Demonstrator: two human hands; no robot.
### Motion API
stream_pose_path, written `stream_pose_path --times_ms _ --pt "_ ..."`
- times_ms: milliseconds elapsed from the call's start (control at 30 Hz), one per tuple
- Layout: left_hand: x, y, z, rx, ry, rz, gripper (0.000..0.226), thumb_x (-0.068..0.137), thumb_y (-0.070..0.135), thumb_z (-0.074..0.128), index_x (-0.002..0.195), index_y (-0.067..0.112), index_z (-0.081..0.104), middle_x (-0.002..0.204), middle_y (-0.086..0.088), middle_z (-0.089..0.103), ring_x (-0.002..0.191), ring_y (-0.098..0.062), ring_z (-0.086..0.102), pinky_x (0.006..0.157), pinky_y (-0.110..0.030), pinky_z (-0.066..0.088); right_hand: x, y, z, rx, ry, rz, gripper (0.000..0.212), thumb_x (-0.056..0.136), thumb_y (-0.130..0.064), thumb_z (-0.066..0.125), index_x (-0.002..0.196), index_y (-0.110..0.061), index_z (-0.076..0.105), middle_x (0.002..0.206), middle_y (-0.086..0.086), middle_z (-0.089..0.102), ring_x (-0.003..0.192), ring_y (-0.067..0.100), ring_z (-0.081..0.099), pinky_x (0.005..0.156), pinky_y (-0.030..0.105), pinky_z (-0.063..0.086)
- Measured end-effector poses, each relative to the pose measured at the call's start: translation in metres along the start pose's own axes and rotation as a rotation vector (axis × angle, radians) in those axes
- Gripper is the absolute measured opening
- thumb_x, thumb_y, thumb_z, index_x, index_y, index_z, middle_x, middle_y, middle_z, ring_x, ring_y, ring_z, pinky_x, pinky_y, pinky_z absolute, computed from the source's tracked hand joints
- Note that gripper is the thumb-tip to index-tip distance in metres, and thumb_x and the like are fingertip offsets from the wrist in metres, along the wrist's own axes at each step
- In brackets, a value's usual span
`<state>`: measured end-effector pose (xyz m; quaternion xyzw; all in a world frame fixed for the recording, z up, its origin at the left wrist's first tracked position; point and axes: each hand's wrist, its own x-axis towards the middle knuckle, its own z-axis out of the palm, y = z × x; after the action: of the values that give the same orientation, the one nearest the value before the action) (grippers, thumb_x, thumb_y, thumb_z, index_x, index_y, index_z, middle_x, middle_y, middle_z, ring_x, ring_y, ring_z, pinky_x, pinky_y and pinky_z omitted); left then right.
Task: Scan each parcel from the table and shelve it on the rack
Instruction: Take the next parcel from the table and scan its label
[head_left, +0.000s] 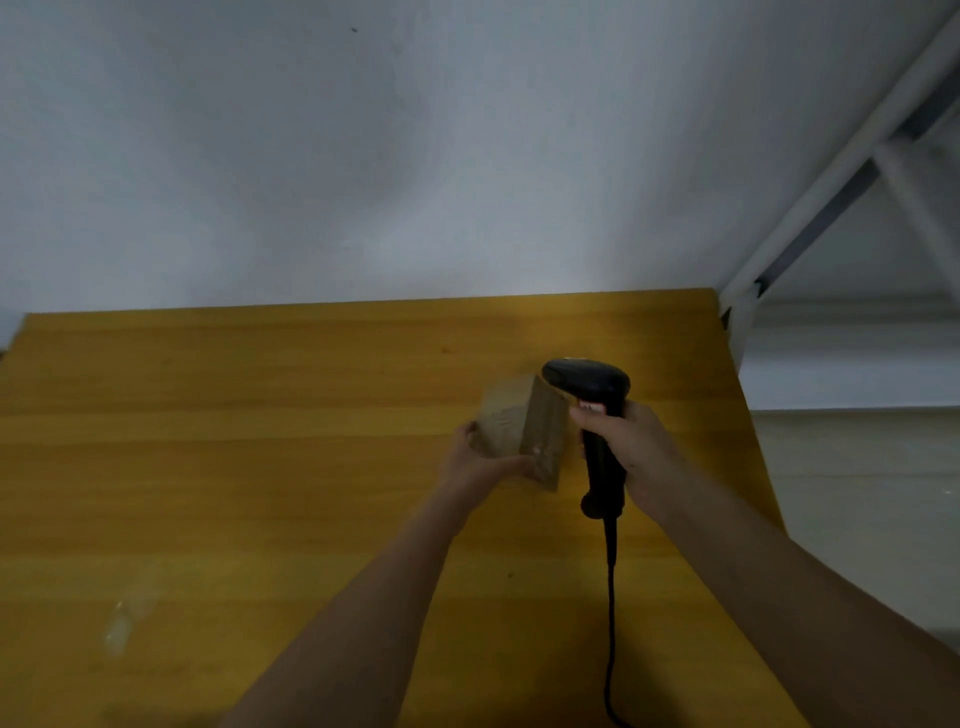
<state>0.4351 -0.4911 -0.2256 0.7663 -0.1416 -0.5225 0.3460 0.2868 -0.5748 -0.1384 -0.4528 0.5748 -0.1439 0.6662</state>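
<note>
A small brown cardboard parcel (522, 428) is held above the yellow wooden table (260, 467), right of centre. My left hand (475, 465) grips it from below and the left side. My right hand (631, 447) grips the handle of a black barcode scanner (592, 387). The scanner's head sits right beside the parcel's upper right corner. Its black cable (610, 597) hangs down toward the bottom edge of the view.
A white metal rack (810, 208) stands at the right, just past the table's far right corner. A grey-white wall (363, 156) runs behind the table. Pale floor (857, 493) shows to the right of the table.
</note>
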Motion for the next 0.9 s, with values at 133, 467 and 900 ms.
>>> stream_pose_path --times_ms 133,467,900 --pt "-0.026 -0.017 0.009 -0.225 -0.188 -0.153 0.093 0.072 0.031 0.085 0.148 0.013 0.035 0.137 -0.010 0.049 0.117 -0.028 0.055 0.099 -0.041 0.049 -0.015 0.010 -0.022 0.029 -0.001 0.018 0.006 0.093 -0.017 0.063 0.098 -0.014 0.061 0.094 0.010 0.058 0.085 0.027 0.058 0.075 0.038 0.044" --pt "-0.047 -0.042 0.020 0.041 -0.004 -0.186 0.066 0.085 0.038 0.073 0.140 0.009 0.048 0.139 -0.011 0.050 0.128 -0.032 0.047 0.105 -0.046 0.042 -0.040 0.029 -0.055 0.016 -0.027 0.032 0.012 0.093 -0.014 0.062 0.104 -0.010 0.060 0.092 0.008 0.057 0.082 0.023 0.057 0.068 0.034 0.045" --pt "-0.053 -0.019 0.088 0.793 0.201 0.083 0.105 0.073 0.054 0.077 0.147 0.004 0.021 0.145 -0.011 0.034 0.136 -0.029 0.032 0.111 -0.041 0.036 -0.056 0.045 -0.083 -0.013 0.006 0.043 0.020 0.091 -0.016 0.064 0.108 -0.007 0.062 0.094 0.010 0.058 0.088 0.026 0.056 0.084 0.044 0.045"
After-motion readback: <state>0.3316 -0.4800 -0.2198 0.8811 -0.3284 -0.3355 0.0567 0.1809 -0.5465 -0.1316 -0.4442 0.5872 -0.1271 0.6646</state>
